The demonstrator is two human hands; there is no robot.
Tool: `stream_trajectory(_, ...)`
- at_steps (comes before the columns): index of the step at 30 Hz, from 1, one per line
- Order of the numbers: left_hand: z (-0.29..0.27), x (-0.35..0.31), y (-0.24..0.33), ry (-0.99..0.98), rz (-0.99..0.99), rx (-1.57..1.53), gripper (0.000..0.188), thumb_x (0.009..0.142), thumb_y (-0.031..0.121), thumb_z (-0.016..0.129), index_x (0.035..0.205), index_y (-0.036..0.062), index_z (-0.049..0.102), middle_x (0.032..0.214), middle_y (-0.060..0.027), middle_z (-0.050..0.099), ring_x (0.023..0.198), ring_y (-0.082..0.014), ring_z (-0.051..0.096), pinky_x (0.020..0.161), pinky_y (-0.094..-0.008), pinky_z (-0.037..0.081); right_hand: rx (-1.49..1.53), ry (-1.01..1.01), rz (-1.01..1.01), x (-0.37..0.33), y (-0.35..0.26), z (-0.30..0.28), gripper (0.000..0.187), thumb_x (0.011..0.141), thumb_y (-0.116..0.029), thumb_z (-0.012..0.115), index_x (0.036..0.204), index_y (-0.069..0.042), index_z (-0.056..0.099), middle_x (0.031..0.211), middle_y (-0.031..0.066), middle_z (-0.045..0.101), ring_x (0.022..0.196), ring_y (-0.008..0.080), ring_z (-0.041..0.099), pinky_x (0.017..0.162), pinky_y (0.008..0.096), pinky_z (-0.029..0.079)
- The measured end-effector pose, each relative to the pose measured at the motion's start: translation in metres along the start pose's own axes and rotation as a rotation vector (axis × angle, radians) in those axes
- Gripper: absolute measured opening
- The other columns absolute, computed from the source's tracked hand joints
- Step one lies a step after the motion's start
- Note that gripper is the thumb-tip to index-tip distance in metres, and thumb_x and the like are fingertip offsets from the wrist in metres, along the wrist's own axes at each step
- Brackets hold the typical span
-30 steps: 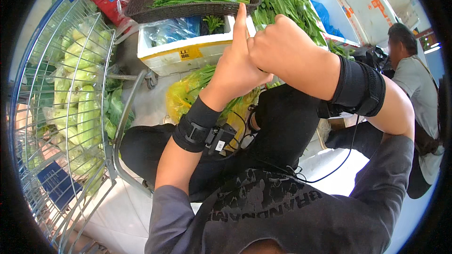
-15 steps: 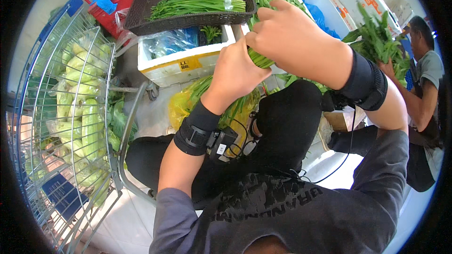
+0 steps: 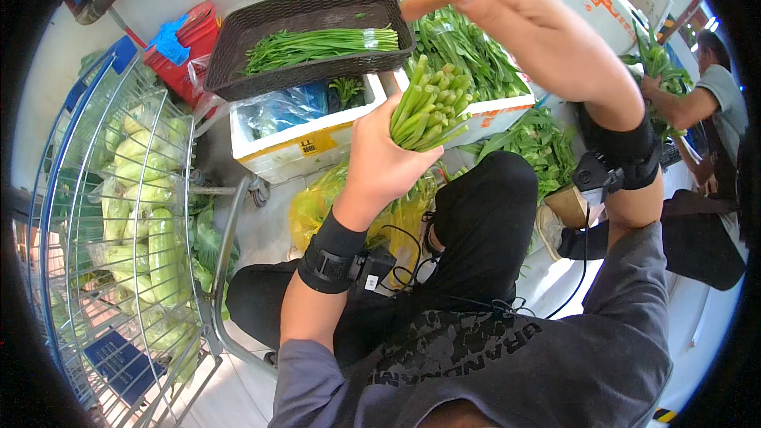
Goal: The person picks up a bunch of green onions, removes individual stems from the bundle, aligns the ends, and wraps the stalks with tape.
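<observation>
My left hand [image 3: 386,157] is wrapped round a bunch of green-stemmed vegetables [image 3: 432,107], its stem ends pointing up and away from me. The lower part of the bunch is mostly hidden behind my hand and forearm. To its upper right, my right hand [image 3: 515,28] is held flat with its fingers stretched out to the left, apart from the bunch and with nothing in it. Beneath that hand stands a white foam box of long leafy greens [image 3: 472,55]. A yellow plastic bag [image 3: 317,204] lies on the floor below my left hand.
A dark woven basket [image 3: 226,67] holding a tied bundle of thin greens rests on another foam box [image 3: 293,150]. At left stands a wire cart [image 3: 59,158] with bagged pale-green gourds. Loose greens [image 3: 543,150] lie beyond my knee. Another person [image 3: 717,95] handles greens at far right.
My right hand has let go of the bunch and lifted away to the right, its fingers straightened. The bunch stays in my left hand, its stem ends now in plain sight.
</observation>
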State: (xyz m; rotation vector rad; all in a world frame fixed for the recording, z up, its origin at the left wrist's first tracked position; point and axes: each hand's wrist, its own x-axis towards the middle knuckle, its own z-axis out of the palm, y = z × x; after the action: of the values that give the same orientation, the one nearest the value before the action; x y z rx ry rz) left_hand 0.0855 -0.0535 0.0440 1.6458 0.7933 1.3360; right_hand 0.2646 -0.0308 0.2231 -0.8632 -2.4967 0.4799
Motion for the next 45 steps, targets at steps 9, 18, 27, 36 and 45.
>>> stream_trajectory(9,-0.002,-0.007,0.019,-0.036,-0.061,-0.035,0.041,0.068,0.003,0.080,0.107,-0.0033,0.066,0.095,-0.0109,0.075,0.087,-0.0162,0.072,0.081,-0.0308,0.055,0.284,-0.152,0.271,0.015,0.005,0.056,0.060,0.111,-0.039,0.031,0.112,0.007,0.069,0.106,0.0152,0.072,0.104,0.0239,0.067,0.101,0.0334,0.046)
stream_trajectory(18,-0.005,-0.009,0.003,-0.103,-0.182,-0.047,0.026,0.075,0.003,0.076,0.098,-0.0009,0.066,0.089,-0.0041,0.071,0.081,-0.0112,0.067,0.076,-0.0290,0.054,0.423,-0.190,0.456,0.027,0.029,0.075,0.064,0.109,-0.047,0.031,0.112,0.004,0.069,0.105,0.0123,0.073,0.102,0.0216,0.066,0.098,0.0327,0.046)
stream_trajectory(27,-0.019,-0.001,-0.010,-0.073,-0.355,-0.346,0.029,0.077,0.001,0.075,0.102,0.0028,0.061,0.091,-0.0025,0.062,0.079,-0.0141,0.062,0.072,-0.0295,0.052,0.753,0.085,0.728,0.004,0.063,0.079,0.068,0.105,-0.061,0.030,0.127,-0.009,0.066,0.118,0.0036,0.064,0.105,0.0167,0.056,0.096,0.0375,0.044)
stream_trajectory(36,-0.012,0.002,-0.012,-0.159,-0.411,-0.332,0.025,0.078,0.003,0.076,0.100,0.0046,0.064,0.093,0.0013,0.064,0.084,-0.0089,0.060,0.076,-0.0270,0.049,0.482,0.122,0.042,-0.015,0.068,0.086,0.048,0.112,-0.033,0.031,0.144,-0.004,0.052,0.138,0.0085,0.058,0.127,0.0188,0.053,0.110,0.0360,0.039)
stream_trajectory(45,-0.006,0.001,0.001,-0.278,-0.458,-0.432,0.035,0.080,0.006,0.073,0.111,0.0014,0.057,0.087,-0.0046,0.062,0.080,-0.0177,0.063,0.076,-0.0313,0.051,0.574,0.115,0.008,-0.023,0.065,0.101,0.054,0.111,-0.036,0.029,0.154,-0.005,0.038,0.152,0.0124,0.047,0.140,0.0239,0.043,0.117,0.0389,0.032)
